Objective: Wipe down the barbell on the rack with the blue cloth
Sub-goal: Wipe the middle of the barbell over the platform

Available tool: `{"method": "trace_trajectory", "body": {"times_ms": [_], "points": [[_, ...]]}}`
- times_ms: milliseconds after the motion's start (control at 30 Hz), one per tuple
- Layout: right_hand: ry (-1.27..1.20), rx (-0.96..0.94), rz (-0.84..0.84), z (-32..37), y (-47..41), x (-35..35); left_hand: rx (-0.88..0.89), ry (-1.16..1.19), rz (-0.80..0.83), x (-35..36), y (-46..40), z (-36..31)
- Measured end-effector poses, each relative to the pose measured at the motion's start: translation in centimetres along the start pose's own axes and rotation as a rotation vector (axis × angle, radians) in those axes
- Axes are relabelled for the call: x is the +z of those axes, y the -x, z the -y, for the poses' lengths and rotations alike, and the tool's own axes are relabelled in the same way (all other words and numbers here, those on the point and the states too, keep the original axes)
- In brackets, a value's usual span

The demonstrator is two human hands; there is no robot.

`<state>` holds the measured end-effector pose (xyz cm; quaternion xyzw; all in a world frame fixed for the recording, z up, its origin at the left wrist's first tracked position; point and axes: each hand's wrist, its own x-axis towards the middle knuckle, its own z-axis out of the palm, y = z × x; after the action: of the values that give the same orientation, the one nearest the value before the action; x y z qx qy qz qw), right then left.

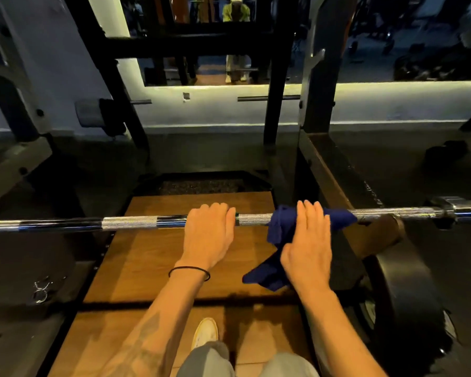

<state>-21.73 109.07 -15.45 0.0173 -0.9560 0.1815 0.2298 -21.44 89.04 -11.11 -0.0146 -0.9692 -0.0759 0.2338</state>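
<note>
A steel barbell runs left to right across the view at about waist height, resting on the rack. My left hand lies on top of the bar near its middle, fingers curled over the far side. Just to its right, the blue cloth is draped over the bar, with one end hanging down below my wrist. My right hand presses flat on the cloth against the bar, fingers straight and pointing away from me.
The black rack's uprights and a side rail stand ahead and to the right. A black weight plate stands low on the right. A wooden platform lies underfoot. A mirror covers the wall ahead.
</note>
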Motion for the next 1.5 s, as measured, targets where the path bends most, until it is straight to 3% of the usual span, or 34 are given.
{"method": "trace_trajectory", "body": {"times_ms": [100,200,300,467,600,633,733,833,967,1133,1233,1333,1500], "points": [[-0.013,0.076,-0.029,5.2,0.2,0.2,-0.009,-0.042,0.055,0.3,-0.6,-0.2],[-0.019,-0.235,0.048,8.8,1.7,1.5,0.08,-0.174,0.116,0.5,-1.2,0.1],[0.018,-0.43,0.084,6.0,0.4,1.2,0.128,-0.253,0.151,0.3,-1.7,0.7],[-0.02,-0.148,0.034,-2.4,-0.2,-0.9,0.094,-0.236,0.074,0.2,-1.5,0.1],[-0.091,0.145,-0.028,2.5,-0.1,0.6,0.119,-0.342,0.122,-0.3,-1.6,-0.2],[-0.085,0.131,-0.049,4.3,0.1,1.1,0.127,-0.355,0.16,-0.5,-1.6,-0.4],[-0.01,-0.24,0.008,7.1,1.0,2.2,0.138,-0.377,0.216,-0.3,-2.0,-0.3],[0.103,-0.503,0.06,3.2,-0.4,1.6,0.136,-0.382,0.186,-0.5,-2.2,-0.2],[0.013,-0.166,0.035,-4.1,-1.1,-0.3,0.131,-0.372,0.21,-0.7,-2.1,-0.5],[-0.059,0.151,-0.004,1.1,-0.7,0.5,0.091,-0.344,0.149,-0.1,-1.7,-0.5],[-0.022,-0.128,0.041,4.8,0.8,1.4,0.121,-0.342,0.193,-0.2,-1.8,-0.6],[-0.002,-0.367,0.104,4.2,1.9,1.1,0.128,-0.35,0.195,-0.6,-1.8,-0.6],[0.028,-0.427,0.111,-1.4,1.7,-0.3,0.144,-0.342,0.177,-0.5,-1.4,-0.5]]}}
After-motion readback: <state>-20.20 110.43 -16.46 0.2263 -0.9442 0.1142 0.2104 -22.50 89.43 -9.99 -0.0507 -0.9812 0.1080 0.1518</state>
